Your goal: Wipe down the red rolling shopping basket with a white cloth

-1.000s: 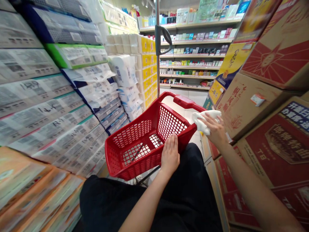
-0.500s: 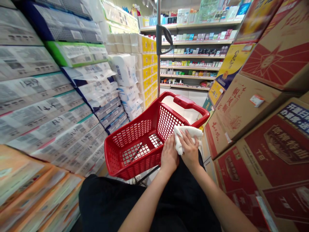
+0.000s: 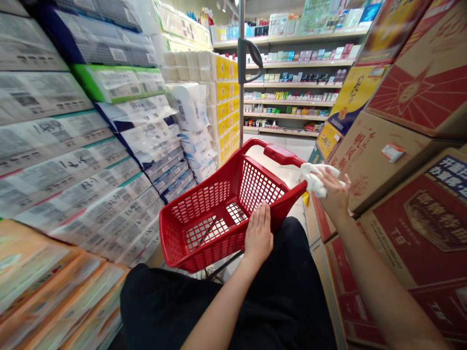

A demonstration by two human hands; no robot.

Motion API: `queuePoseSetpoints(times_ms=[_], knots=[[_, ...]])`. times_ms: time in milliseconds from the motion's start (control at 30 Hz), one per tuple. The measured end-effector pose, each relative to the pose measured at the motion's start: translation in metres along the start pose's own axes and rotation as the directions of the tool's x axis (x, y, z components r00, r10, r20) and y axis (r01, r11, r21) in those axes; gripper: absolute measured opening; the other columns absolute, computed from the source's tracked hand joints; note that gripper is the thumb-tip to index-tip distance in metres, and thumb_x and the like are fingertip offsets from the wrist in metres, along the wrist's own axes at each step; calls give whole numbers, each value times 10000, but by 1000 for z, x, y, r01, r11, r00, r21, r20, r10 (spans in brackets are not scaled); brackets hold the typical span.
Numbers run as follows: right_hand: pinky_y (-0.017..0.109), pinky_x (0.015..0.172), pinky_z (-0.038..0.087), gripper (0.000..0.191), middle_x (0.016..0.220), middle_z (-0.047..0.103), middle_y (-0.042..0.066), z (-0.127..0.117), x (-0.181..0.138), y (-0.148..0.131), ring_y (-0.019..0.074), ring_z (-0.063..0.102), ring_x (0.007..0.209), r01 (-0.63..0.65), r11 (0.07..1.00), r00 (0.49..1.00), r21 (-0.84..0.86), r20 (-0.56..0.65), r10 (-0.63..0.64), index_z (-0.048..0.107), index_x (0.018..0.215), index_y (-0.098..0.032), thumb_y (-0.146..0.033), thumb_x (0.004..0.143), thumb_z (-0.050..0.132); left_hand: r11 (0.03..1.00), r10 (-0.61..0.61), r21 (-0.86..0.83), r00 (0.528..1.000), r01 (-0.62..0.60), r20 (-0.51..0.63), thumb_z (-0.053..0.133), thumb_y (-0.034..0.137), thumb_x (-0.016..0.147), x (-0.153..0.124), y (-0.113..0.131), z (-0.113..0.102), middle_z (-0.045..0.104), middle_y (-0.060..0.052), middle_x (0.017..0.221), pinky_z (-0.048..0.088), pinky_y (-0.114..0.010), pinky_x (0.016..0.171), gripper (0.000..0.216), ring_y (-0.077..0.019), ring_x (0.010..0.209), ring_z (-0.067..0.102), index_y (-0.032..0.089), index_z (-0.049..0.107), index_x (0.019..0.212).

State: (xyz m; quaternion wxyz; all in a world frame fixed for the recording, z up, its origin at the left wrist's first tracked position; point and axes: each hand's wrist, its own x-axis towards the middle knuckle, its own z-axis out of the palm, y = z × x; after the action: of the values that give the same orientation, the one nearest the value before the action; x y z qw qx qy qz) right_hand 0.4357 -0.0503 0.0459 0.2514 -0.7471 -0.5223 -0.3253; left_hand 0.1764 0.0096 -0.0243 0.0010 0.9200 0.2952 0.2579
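In the head view a red plastic shopping basket (image 3: 204,265) with lattice sides stands tilted in front of my knees, its inside bare. My left hand (image 3: 258,233) lies over the near rim, fingers stretched straight and close together; its thumb is largely hidden. At the right end of the basket's raised handle (image 3: 280,153), my right hand (image 3: 332,192) presses a bunched white cloth (image 3: 316,176) around the corner. The cloth covers that corner, and part of it shows between the fingers.
Stacked tissue packs (image 3: 83,184) rise close on the left, with orange packs (image 3: 62,287) lower down. Cardboard cartons (image 3: 386,165) crowd the right, near my right hand. Behind the basket stands a metal pole (image 3: 241,112) with a grey handle; product shelves (image 3: 292,85) are beyond.
My right hand has moved the cloth right and upward from the near rim to the handle's right corner. My left hand stays on the rim, now apart from the right.
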Motion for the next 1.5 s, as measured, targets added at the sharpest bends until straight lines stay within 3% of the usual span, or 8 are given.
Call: queuePoseSetpoints(times_ms=[167, 333, 433, 633, 833, 1000, 1267, 1500], knots=[[530, 1132, 216, 472, 1436, 553, 83, 1, -15, -37, 266, 460, 1363, -86, 996, 996, -23, -5, 86, 558, 1340, -263, -163, 897, 430, 1000, -10, 5, 1000, 10, -1, 507, 142, 786, -1, 1, 2, 185, -147, 1638, 227, -416, 1239, 880, -258, 1521, 131, 46, 79, 1549], [492, 1161, 164, 467, 1440, 549, 57, 1, -62, -117, 246, 448, 1380, 47, 993, 996, 106, 69, -55, 552, 1349, -279, -165, 913, 430, 1000, 21, -17, 1000, -21, -6, 507, 187, 820, -2, -2, 3, 197, -152, 1634, 236, -436, 1233, 848, -268, 1516, 153, 58, 93, 1549], [480, 1168, 149, 467, 1437, 551, 54, 0, -76, -137, 237, 471, 1365, 103, 981, 990, 167, 83, -118, 545, 1359, -283, -169, 924, 418, 999, 47, -11, 999, -47, -12, 504, 239, 852, -3, -4, 3, 209, -178, 1625, 269, -446, 1219, 809, -280, 1512, 174, 44, 127, 1541], [493, 1187, 88, 437, 1418, 574, 31, -8, -53, -79, 234, 485, 1353, 186, 975, 976, 122, 87, -198, 570, 1333, -315, -204, 922, 470, 1000, 16, -3, 1000, -16, -10, 510, 143, 786, -1, -2, 2, 217, -155, 1628, 264, -436, 1225, 869, -260, 1512, 180, 51, 97, 1545], [515, 1153, 183, 418, 1392, 598, 48, -8, -5, -14, 259, 494, 1336, 28, 999, 999, 27, 34, -29, 583, 1320, -299, -236, 921, 474, 1000, 2, 12, 1000, -2, -5, 514, 141, 774, 0, 0, 3, 206, -152, 1632, 252, -422, 1230, 892, -256, 1515, 165, 57, 79, 1548], [505, 1133, 226, 455, 1424, 566, 78, -4, -13, -44, 275, 459, 1362, -66, 997, 998, 47, 11, 66, 545, 1368, -277, -211, 925, 467, 1000, -10, -1, 1000, 10, -16, 522, 137, 772, -1, 1, 3, 217, -156, 1628, 251, -429, 1230, 890, -261, 1518, 145, 49, 92, 1546], [484, 1174, 118, 460, 1407, 583, 46, 7, -68, -141, 239, 466, 1368, 60, 974, 995, 216, 64, -76, 546, 1365, -290, -170, 934, 442, 998, 55, 22, 997, -54, -47, 510, 250, 863, -3, -4, 7, 224, -190, 1618, 278, -448, 1212, 828, -280, 1511, 181, 35, 95, 1546], [462, 1184, 112, 420, 1355, 629, 28, 1, -56, -80, 224, 526, 1317, 269, 945, 959, 188, 42, -281, 620, 1289, -315, -178, 942, 428, 1000, 24, 7, 1000, -24, -16, 527, 159, 793, -2, -3, 2, 198, -164, 1631, 255, -429, 1228, 879, -260, 1516, 165, 44, 89, 1547]])
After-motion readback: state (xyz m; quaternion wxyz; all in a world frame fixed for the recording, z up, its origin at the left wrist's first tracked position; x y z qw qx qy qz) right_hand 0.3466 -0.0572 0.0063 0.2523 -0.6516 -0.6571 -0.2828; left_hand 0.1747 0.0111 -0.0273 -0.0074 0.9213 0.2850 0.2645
